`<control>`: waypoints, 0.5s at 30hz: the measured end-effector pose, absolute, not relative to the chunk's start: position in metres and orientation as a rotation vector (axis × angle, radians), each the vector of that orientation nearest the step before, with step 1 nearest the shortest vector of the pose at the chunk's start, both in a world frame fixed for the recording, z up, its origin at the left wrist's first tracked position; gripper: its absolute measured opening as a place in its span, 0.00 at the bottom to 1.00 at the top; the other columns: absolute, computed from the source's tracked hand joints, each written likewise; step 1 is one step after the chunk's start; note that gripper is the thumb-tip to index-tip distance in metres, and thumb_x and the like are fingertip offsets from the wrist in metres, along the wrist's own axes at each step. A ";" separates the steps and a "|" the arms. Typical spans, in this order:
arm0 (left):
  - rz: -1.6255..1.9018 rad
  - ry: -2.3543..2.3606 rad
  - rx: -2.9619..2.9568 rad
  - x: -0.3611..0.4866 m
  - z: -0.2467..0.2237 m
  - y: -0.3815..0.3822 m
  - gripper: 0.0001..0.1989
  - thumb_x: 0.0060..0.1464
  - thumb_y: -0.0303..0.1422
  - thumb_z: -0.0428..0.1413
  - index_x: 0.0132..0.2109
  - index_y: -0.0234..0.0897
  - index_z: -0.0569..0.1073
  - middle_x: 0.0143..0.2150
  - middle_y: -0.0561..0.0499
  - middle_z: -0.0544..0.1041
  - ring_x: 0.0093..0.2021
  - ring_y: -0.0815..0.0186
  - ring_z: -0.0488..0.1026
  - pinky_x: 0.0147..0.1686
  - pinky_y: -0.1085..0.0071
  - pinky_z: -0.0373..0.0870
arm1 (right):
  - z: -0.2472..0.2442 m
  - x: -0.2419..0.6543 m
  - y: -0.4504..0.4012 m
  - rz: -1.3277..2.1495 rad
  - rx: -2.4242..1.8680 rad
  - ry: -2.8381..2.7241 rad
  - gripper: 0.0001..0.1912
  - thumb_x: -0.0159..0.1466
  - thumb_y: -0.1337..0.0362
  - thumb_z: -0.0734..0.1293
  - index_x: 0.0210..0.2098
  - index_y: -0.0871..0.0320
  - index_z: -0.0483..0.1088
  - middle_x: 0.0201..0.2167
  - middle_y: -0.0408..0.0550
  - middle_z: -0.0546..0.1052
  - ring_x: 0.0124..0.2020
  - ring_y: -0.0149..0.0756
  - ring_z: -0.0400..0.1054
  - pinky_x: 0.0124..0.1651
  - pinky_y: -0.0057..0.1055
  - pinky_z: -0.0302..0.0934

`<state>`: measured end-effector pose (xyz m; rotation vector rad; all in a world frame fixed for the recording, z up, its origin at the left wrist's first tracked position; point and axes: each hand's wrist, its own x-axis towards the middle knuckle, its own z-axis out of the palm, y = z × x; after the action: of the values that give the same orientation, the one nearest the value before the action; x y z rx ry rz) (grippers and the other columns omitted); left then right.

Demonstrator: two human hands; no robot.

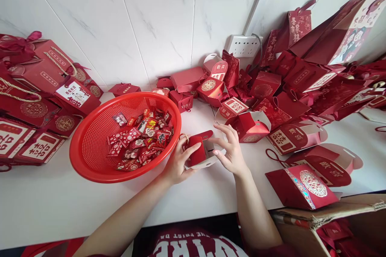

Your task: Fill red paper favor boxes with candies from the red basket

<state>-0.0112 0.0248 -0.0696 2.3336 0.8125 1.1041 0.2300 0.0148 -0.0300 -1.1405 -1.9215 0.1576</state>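
Box [199,155], red, pale inside

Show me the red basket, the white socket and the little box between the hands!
Red basket [94,140]: head view, its holed inner wall.
White socket [245,47]: head view, its front.
Little box [199,156]: head view, its red side.

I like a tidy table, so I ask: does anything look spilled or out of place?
No spill shows: the wrapped sweets lie inside the red basket. The red boxes near the wall socket look untidy, tumbled together at different angles.
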 end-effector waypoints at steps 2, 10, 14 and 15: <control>1.116 0.801 2.352 -0.011 -0.069 0.026 0.37 0.56 0.43 0.61 0.70 0.48 0.59 0.71 0.39 0.49 0.72 0.41 0.52 0.64 0.46 0.62 | -0.031 0.229 0.014 0.174 -1.134 -1.910 0.20 0.72 0.48 0.58 0.51 0.48 0.75 0.66 0.50 0.64 0.66 0.55 0.57 0.69 0.60 0.48; 1.095 0.766 2.416 -0.015 -0.072 0.025 0.44 0.48 0.46 0.67 0.70 0.48 0.61 0.72 0.37 0.53 0.67 0.40 0.60 0.60 0.46 0.65 | -0.013 0.237 0.012 0.168 -1.251 -2.054 0.18 0.72 0.49 0.59 0.52 0.46 0.76 0.47 0.51 0.76 0.56 0.52 0.63 0.63 0.57 0.53; 1.086 0.711 2.351 -0.016 -0.075 0.027 0.43 0.50 0.48 0.66 0.70 0.48 0.61 0.75 0.36 0.47 0.68 0.39 0.58 0.57 0.48 0.69 | 0.013 0.236 0.010 0.110 -1.379 -2.167 0.19 0.71 0.47 0.61 0.50 0.47 0.77 0.41 0.50 0.76 0.47 0.48 0.66 0.62 0.57 0.52; 1.094 0.699 2.341 -0.017 -0.075 0.027 0.43 0.50 0.48 0.66 0.70 0.48 0.60 0.74 0.36 0.48 0.69 0.38 0.56 0.58 0.47 0.68 | 0.018 0.234 0.010 0.120 -1.410 -2.179 0.19 0.71 0.46 0.61 0.51 0.46 0.77 0.40 0.50 0.76 0.46 0.48 0.66 0.60 0.56 0.54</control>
<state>-0.0168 0.0275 -0.0755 2.3415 0.6991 1.0937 0.2338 0.0101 0.0180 -1.4101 -2.1794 0.1195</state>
